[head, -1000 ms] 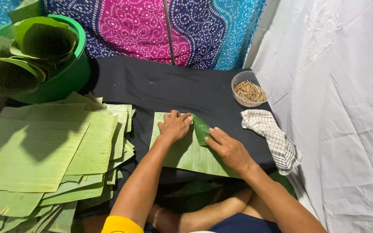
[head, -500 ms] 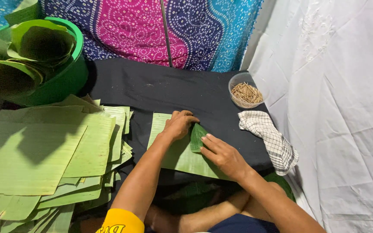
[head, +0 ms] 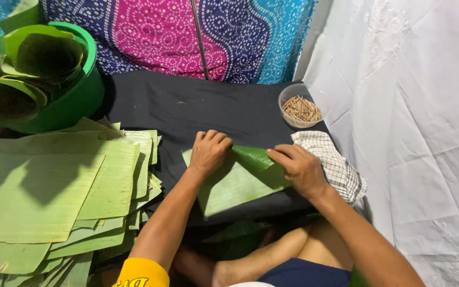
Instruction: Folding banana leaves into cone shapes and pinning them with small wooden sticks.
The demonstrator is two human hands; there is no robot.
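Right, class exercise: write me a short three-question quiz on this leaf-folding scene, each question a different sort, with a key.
1. True or false: both hands rest on the same banana leaf piece.
2. Which thing lies nearest the right hand? A) green tub B) checked cloth C) leaf stack
3. Fill in: the clear cup holds thin wooden ____.

Key: 1 true, the left hand presses it and the right folds its top corner over. 2 B. 3 sticks.
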